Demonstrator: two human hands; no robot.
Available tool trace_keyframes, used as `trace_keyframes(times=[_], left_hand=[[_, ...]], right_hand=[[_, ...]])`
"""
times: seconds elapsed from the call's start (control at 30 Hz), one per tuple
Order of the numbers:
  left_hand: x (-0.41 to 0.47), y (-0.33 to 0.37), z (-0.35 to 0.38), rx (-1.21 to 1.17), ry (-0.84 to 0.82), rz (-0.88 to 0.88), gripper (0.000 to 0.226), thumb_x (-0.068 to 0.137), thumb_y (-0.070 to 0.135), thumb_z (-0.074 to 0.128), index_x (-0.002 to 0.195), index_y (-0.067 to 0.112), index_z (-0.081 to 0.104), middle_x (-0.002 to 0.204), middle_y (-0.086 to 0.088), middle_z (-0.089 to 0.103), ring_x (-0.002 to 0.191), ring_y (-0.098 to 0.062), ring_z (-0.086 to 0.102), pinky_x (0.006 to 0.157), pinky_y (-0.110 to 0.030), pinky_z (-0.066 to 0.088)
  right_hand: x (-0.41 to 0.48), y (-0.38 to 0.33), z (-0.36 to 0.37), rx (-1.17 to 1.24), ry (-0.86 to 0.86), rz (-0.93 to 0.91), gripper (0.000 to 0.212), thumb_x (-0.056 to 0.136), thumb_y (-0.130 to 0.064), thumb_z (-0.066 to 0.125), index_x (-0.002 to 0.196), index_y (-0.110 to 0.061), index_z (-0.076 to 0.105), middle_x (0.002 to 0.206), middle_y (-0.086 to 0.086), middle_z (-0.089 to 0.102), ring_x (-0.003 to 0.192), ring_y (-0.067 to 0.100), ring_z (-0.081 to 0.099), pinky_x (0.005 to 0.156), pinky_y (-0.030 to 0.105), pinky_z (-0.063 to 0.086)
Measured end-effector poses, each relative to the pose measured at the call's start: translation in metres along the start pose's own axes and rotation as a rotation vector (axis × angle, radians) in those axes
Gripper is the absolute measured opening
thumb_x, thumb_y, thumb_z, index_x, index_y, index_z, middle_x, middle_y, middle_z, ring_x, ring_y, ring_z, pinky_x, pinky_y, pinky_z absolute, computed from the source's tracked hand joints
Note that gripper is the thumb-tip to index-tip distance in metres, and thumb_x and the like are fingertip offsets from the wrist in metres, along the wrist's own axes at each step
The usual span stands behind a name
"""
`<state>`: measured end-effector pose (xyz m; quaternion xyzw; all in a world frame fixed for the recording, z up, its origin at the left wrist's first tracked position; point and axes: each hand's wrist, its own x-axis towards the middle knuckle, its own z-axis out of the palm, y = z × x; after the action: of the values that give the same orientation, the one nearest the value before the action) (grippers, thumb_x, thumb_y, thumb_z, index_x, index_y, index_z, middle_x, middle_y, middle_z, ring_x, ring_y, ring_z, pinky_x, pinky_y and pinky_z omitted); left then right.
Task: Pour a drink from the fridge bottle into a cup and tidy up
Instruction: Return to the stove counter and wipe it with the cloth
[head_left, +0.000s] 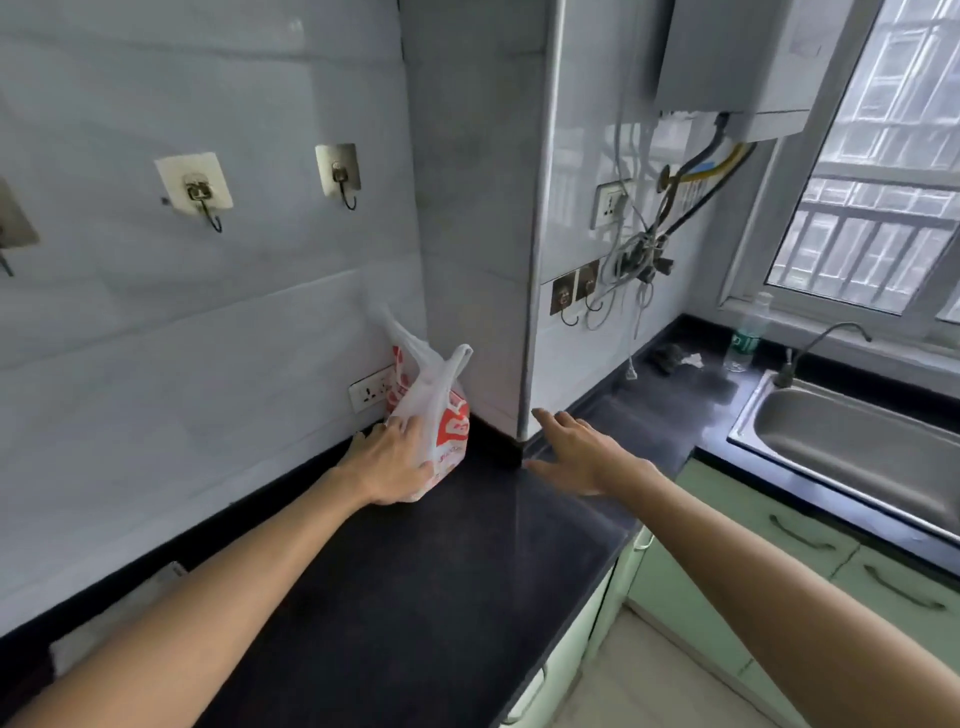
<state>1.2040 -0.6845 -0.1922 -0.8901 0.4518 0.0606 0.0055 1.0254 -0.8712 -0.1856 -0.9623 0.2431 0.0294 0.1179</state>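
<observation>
A white plastic bag (441, 415) with red print stands on the black countertop (415, 597), tucked in the corner against the tiled wall. My left hand (389, 462) lies on the bag's near side, its fingers curled around it. To the right of the bag my right hand (576, 447) hovers over the counter, flat with fingers apart, holding nothing. What the bag holds is hidden. A clear plastic bottle (748, 335) with a green label stands far right by the window. No cup is in view.
A steel sink (857, 447) with a tap (821, 348) sits at the right. Wall hooks (200, 192), a socket (371, 392) and hanging cables (649, 244) line the tiles. Green cabinet doors (779, 597) are below the counter. A square pillar (478, 260) juts out behind the bag.
</observation>
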Motion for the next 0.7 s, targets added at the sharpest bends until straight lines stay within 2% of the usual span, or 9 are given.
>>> trace_keyframes(times=[0.1, 0.23, 0.37, 0.57, 0.7], left_hand=[[0.002, -0.018, 0.003, -0.022, 0.002, -0.088, 0.065, 0.096, 0.046, 0.044, 0.149, 0.015, 0.023, 0.148, -0.014, 0.041, 0.129, -0.034, 0.047, 0.102, -0.049, 0.041], [-0.007, -0.045, 0.011, -0.047, -0.010, -0.226, 0.069, 0.097, 0.053, 0.041, 0.151, 0.016, 0.020, 0.147, -0.016, 0.041, 0.128, -0.034, 0.045, 0.102, -0.050, 0.041], [-0.033, -0.074, 0.019, -0.076, 0.009, -0.366, 0.068, 0.098, 0.051, 0.040, 0.151, 0.015, 0.019, 0.145, -0.015, 0.041, 0.128, -0.034, 0.045, 0.102, -0.049, 0.040], [-0.100, -0.111, 0.044, -0.111, 0.012, -0.596, 0.067, 0.098, 0.048, 0.044, 0.149, 0.012, 0.023, 0.141, -0.015, 0.046, 0.125, -0.034, 0.050, 0.101, -0.049, 0.044], [-0.155, -0.130, 0.071, -0.175, -0.009, -0.718, 0.059, 0.095, 0.047, 0.047, 0.141, 0.014, 0.032, 0.137, -0.011, 0.049, 0.119, -0.032, 0.052, 0.092, -0.046, 0.047]], right_hand=[[0.030, -0.008, -0.002, -0.016, -0.047, -0.083, 0.080, 0.095, -0.054, 0.050, 0.156, -0.020, 0.010, 0.150, 0.011, 0.036, 0.136, 0.035, 0.037, 0.106, 0.048, 0.039], [0.062, -0.029, 0.006, -0.020, -0.129, -0.230, 0.081, 0.095, -0.056, 0.048, 0.156, -0.025, 0.006, 0.149, 0.008, 0.037, 0.135, 0.034, 0.040, 0.106, 0.047, 0.040], [0.087, -0.060, 0.024, -0.052, -0.224, -0.358, 0.082, 0.097, -0.055, 0.046, 0.157, -0.023, 0.002, 0.159, 0.011, 0.025, 0.141, 0.037, 0.034, 0.111, 0.050, 0.037], [0.108, -0.122, 0.058, -0.117, -0.309, -0.546, 0.079, 0.099, -0.053, 0.046, 0.157, -0.019, 0.004, 0.159, 0.012, 0.024, 0.142, 0.036, 0.033, 0.112, 0.047, 0.033], [0.106, -0.168, 0.094, -0.168, -0.355, -0.687, 0.080, 0.097, -0.054, 0.047, 0.157, -0.020, 0.005, 0.156, 0.011, 0.028, 0.139, 0.034, 0.035, 0.108, 0.046, 0.039]])
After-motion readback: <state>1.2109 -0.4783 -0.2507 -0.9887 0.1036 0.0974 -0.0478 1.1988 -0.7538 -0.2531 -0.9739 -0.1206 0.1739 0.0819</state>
